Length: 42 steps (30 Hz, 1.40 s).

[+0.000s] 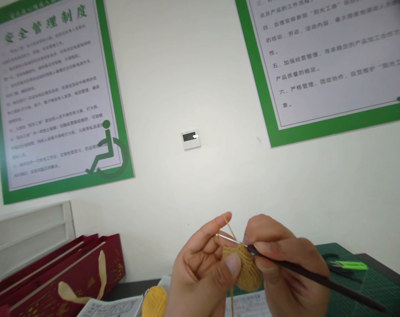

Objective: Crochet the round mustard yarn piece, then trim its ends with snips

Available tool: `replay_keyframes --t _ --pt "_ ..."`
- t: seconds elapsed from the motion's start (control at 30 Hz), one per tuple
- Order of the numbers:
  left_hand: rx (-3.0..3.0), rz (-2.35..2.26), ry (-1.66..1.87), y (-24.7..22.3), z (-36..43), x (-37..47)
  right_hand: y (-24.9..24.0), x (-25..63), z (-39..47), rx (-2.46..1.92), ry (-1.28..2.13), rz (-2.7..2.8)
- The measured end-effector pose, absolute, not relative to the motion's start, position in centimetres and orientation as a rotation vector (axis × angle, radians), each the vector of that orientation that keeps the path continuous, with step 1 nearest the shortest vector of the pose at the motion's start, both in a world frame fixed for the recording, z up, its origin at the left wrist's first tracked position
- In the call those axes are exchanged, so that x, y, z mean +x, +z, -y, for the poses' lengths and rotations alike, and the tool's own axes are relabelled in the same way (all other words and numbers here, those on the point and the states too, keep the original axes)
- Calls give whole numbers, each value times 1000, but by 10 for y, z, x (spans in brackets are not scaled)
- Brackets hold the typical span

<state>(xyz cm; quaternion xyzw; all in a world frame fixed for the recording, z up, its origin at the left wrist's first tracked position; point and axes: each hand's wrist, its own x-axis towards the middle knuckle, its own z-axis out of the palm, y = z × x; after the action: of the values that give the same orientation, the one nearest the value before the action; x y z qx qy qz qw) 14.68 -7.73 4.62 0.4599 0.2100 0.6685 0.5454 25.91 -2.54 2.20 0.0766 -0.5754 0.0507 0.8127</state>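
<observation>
My left hand [203,268] pinches a small tan crocheted piece [249,275] between thumb and fingers. Tan yarn [229,226] loops round its raised index finger and runs down to the top of the piece. In my right hand [286,259] is a crochet hook [338,286] with a dark handle and a silver tip. The metal shaft lies at the piece's top edge, its tip pointing left behind the yarn. A tan strand hangs below the piece.
A yellow yarn ball [154,301] and printed papers [112,307] lie left of my hands. Dark red gift bags [87,268] stand at the far left. On the right, a green cutting mat [373,281] holds green-handled pliers [352,265]. A wall with posters rises behind.
</observation>
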Motion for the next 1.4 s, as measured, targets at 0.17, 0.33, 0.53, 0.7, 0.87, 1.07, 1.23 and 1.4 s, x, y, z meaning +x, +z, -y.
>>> replay_keyframes --t 0.17,0.33,0.53,0.7,0.87,1.07,1.23,1.4 --pt "1214 -516 1860 42 80 159 16 267 24 -90 -522 1251" --pt "1119 -508 1595 44 82 153 11 260 24 33 -269 1144" --pt "1137 -467 1507 45 77 142 13 257 29 187 641 1203" --pt "1153 -496 1503 46 79 140 13 268 33 134 805 1080" --pt "1223 -499 1592 45 80 143 22 271 36 116 1269 1076" --pt "1336 -567 1863 42 79 157 18 263 31 83 1121 1201" --pt "1325 -576 1890 41 78 159 14 261 30 102 746 1229" --pt "1341 -613 1970 39 77 157 17 262 30 130 674 1245"
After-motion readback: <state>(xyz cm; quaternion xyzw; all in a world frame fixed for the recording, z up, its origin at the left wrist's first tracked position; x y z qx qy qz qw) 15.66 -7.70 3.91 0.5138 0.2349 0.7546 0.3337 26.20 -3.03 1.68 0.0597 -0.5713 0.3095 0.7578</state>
